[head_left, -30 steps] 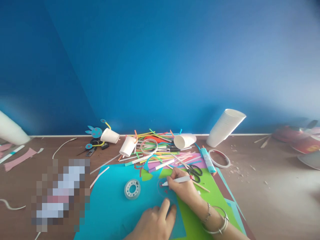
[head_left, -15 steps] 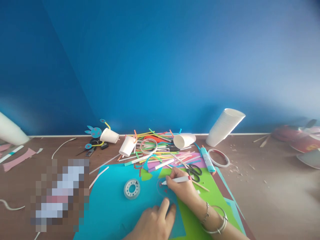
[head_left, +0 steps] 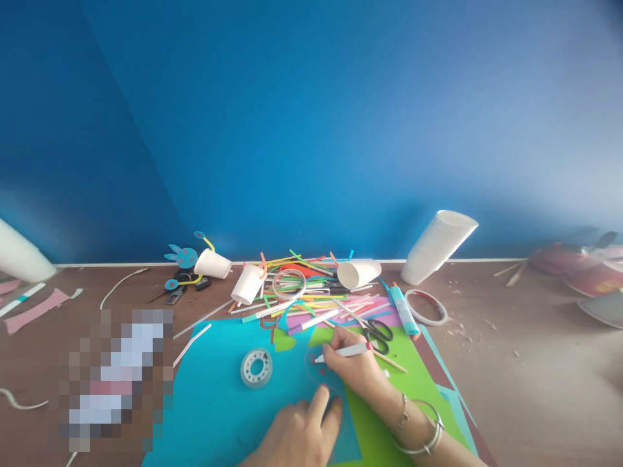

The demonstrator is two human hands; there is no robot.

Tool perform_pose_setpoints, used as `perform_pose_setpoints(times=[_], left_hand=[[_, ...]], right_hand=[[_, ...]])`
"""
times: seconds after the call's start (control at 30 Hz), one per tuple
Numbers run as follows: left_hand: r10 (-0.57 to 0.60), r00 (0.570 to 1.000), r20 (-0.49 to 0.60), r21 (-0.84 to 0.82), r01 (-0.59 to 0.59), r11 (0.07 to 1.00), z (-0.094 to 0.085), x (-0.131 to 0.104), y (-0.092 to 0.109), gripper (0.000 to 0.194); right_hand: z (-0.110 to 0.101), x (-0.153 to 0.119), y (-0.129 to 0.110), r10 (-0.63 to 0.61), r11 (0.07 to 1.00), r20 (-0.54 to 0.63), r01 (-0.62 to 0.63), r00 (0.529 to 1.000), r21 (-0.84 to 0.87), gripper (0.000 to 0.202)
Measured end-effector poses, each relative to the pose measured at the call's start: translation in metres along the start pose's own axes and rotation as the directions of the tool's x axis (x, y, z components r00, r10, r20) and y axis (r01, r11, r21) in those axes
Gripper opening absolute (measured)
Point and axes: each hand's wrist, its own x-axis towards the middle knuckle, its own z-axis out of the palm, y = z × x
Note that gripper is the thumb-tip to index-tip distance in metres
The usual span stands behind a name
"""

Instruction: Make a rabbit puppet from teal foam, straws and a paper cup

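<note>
The right hand (head_left: 357,371) is pinching a white, red-ended plastic marker (head_left: 348,351), apparently drawing inside a faint circle on the rectangular blue paper sheet (head_left: 214,395), while the left hand's (head_left: 296,433) loosely bent fingers are resting there, the next stroke likely calling for steadiness.

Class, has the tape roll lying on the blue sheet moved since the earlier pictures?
No. Judged against the stack of white cups, the tape roll shows no visible shift, and it lies on the same part of the blue sheet.

Marker (head_left: 351,350) smooth plas.; blue sheet (head_left: 209,402) matt ppr; scissors (head_left: 361,321) mtl-bladed w/ plas. grips; near-R bangle (head_left: 438,434) shiny mtl; tabletop (head_left: 545,395) wood-look.
</note>
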Motion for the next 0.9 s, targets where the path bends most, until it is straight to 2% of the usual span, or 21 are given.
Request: perform_pose_setpoints(times=[0.17,0.37,0.7,0.9], left_hand=[[-0.002,1.0,-0.025,0.014,0.003,1.0,0.0009,-0.0002,0.0006,0.038],[-0.004,0.999,-0.04,0.022,0.005,1.0,0.005,-0.0011,0.0011,0.037],[-0.008,0.999,-0.05,-0.01,0.008,1.0,0.0051,-0.0006,0.0004,0.035],[0.002,0.999,-0.054,-0.016,-0.003,1.0,0.0087,-0.0008,-0.0004,0.035]], right_hand=[[-0.0001,-0.0002,0.0007,-0.015,0.998,-0.014,0.016,1.0,0.054,0.021],[0.0,0.0014,0.0,0.004,1.0,-0.021,-0.004,1.0,0.0,0.021],[0.0014,0.0017,0.002,-0.013,1.0,-0.046,0.014,0.999,0.026,0.021],[0.001,0.0009,-0.0002,0.005,0.998,-0.011,-0.004,1.0,0.069,0.021]])
